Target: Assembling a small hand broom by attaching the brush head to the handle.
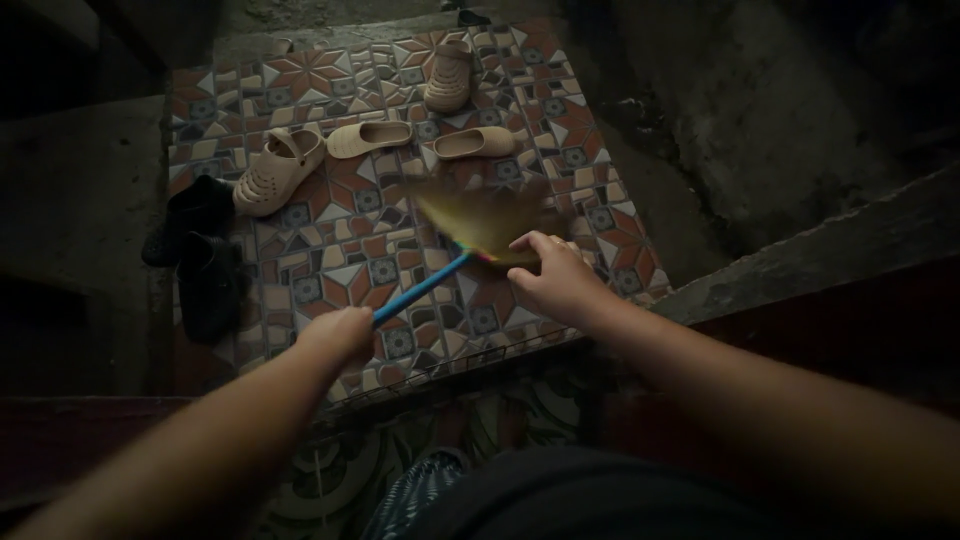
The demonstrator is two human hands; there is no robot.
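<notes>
Two hands: left grip (340, 335) closed round slim blue-handled broom (470, 235), right (555, 275) loosely open at bristles.

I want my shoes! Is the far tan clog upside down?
No, the far tan clog sits upright on the patterned tiles; its holed top faces up.
</notes>
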